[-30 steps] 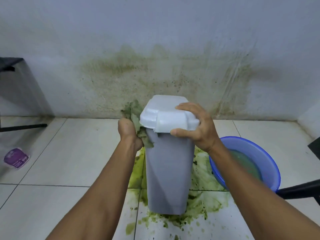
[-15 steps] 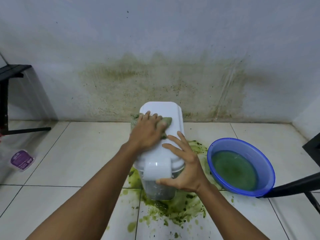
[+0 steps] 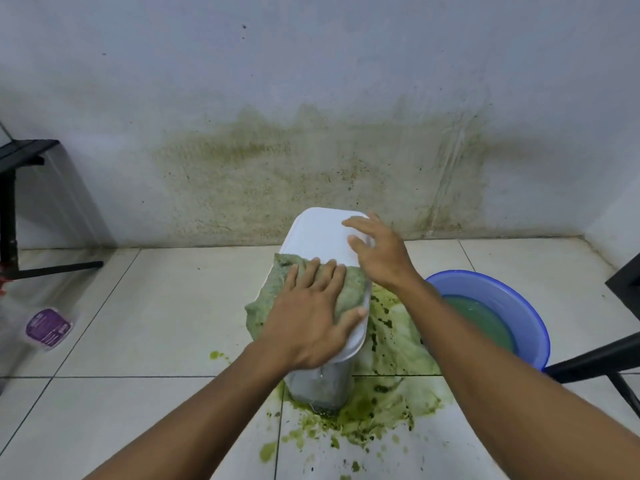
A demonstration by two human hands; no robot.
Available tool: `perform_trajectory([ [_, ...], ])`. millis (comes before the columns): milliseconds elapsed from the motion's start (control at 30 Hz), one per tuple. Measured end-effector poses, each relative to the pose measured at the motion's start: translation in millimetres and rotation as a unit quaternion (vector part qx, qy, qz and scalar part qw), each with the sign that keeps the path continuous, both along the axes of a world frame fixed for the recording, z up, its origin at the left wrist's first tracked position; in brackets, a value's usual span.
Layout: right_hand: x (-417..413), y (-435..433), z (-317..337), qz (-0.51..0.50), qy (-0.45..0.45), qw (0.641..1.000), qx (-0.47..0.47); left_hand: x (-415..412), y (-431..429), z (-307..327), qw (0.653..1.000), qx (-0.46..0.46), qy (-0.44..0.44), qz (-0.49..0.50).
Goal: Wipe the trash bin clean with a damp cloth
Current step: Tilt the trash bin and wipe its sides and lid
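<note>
The tall grey plastic trash bin point(image 3: 318, 386) stood in a slick green spill point(image 3: 391, 341) on the white tiled floor point(image 3: 156, 323), so a hard sideways wipe could slide or tip it toward the blue plastic basin point(image 3: 535, 327) just to its right. The soiled green terry cloth point(image 3: 273, 285) might smear grime back. The left grip point(image 3: 311, 317), fingers spread flat, pressed the cloth onto the near half of the white lid point(image 3: 322, 233). The right grip point(image 3: 377, 254), loosely spread and pinching nothing, seemed to touch the lid's far right edge.
</note>
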State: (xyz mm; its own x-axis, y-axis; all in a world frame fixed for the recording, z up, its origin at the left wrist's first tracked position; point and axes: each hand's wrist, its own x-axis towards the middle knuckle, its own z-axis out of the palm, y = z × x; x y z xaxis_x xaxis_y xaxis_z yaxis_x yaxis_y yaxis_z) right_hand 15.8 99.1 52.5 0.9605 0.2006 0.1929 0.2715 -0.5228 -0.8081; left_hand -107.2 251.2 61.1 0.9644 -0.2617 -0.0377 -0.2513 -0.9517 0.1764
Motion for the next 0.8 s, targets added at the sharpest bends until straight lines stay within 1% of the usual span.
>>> perform_trajectory([
  [33, 13.2, 1.5, 2.4, 0.055, 0.037, 0.994, -0.083, -6.2, -1.1, -1.4, 1.000, 0.018, -0.006, -0.012],
  [67, 22.2, 3.0, 2.0, 0.096, 0.054, 0.981, -0.159, -8.5, 0.8, -3.1, 0.999, 0.039, -0.016, -0.025],
  [100, 26.6, 4.0, -0.2, 0.118, 0.051, 0.969, -0.211, -6.1, 6.3, -3.8, 0.998, 0.052, -0.023, -0.037],
  [133, 27.5, 4.3, -3.0, 0.119, 0.040, 0.963, -0.239, -0.7, 15.3, -3.0, 0.997, 0.059, -0.022, -0.048],
  [200, 24.0, 3.9, -9.2, 0.087, 0.015, 0.960, -0.267, 15.6, 40.2, -0.7, 0.996, 0.053, -0.007, -0.067],
  [267, 17.4, 5.4, -11.2, 0.041, 0.011, 0.951, -0.306, 31.8, 70.6, 4.4, 0.997, 0.037, 0.013, -0.072],
  [300, 12.9, 7.0, -10.0, 0.020, 0.014, 0.942, -0.335, 39.1, 85.0, 6.5, 0.997, 0.027, 0.024, -0.068],
  [400, -12.9, 12.1, 0.1, -0.035, -0.006, 0.896, -0.443, 54.2, 111.4, 8.1, 0.998, -0.012, 0.041, -0.041],
  [433, -21.8, 12.2, 3.9, -0.048, -0.019, 0.887, -0.459, 58.3, 114.2, 7.6, 0.998, -0.030, 0.041, -0.029],
  [500, -30.3, 7.3, 12.7, -0.066, -0.063, 0.889, -0.448, 64.7, 112.8, 6.5, 0.998, -0.054, 0.034, 0.001],
  [567, -23.0, -6.2, 19.3, -0.078, -0.090, 0.912, -0.392, 69.1, 107.8, 2.5, 0.999, -0.044, 0.012, 0.030],
  [600, -15.6, -15.9, 20.7, -0.070, -0.085, 0.929, -0.354, 70.6, 105.3, 0.1, 0.999, -0.033, -0.002, 0.041],
  [633, -8.3, -25.9, 19.8, -0.040, -0.061, 0.942, -0.327, 71.2, 102.2, -1.6, 0.998, -0.021, -0.017, 0.049],
  [700, -4.6, -39.2, 11.5, 0.043, 0.031, 0.959, -0.278, 69.3, 95.3, -4.9, 0.997, -0.003, -0.033, 0.065],
  [733, -6.5, -41.2, 4.5, 0.060, 0.067, 0.965, -0.246, 66.6, 90.6, -6.2, 0.997, 0.000, -0.037, 0.070],
  [767, -8.8, -42.0, -2.1, 0.056, 0.079, 0.970, -0.221, 62.5, 85.2, -8.1, 0.997, 0.000, -0.041, 0.070],
  [800, -10.4, -41.5, -6.3, 0.042, 0.073, 0.975, -0.205, 57.4, 79.3, -10.3, 0.997, -0.002, -0.049, 0.063],
])
